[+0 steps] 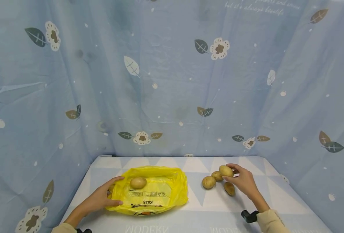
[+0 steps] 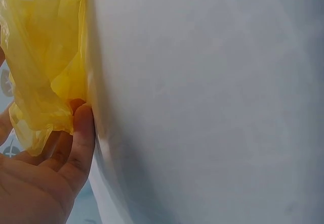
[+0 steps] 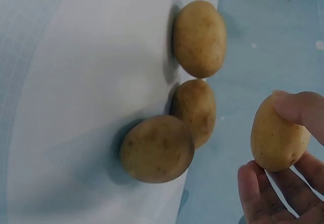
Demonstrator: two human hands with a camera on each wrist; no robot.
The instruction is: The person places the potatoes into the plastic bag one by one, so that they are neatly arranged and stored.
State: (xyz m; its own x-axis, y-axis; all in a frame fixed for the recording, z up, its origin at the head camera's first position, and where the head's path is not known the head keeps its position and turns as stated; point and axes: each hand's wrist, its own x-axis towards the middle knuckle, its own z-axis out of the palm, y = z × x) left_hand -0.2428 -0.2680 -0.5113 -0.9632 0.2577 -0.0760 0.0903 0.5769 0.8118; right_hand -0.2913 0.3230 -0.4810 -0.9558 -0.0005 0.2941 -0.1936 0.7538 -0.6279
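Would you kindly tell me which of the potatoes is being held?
The potato gripped by the right hand; three other potatoes lie on the table nearby, and another potato rests in the yellow plastic bag.

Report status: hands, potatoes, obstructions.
Left hand holding yellow bag. Right hand gripping potato. One potato visible in bag, three on table. Bag open, no obstruction seen.

Behind the white-and-blue patterned tabletop (image 1: 195, 210), the blue patterned fabric curtain (image 1: 172, 84) fills the upper frame. Left of lower centre, the yellow plastic bag (image 1: 180, 191) lies on the tabletop, a tan oval potato (image 1: 138, 183) in its upper left part, the left hand (image 1: 100, 196) at its left edge. At lower right lie a tan rounded potato (image 1: 208, 182), a brownish oval potato (image 1: 217, 176) just behind it to the right, and a brown elongated potato (image 1: 229, 189) nearer the bottom; a pale-tan oval potato (image 1: 226, 171) sits in the right hand (image 1: 243, 181).
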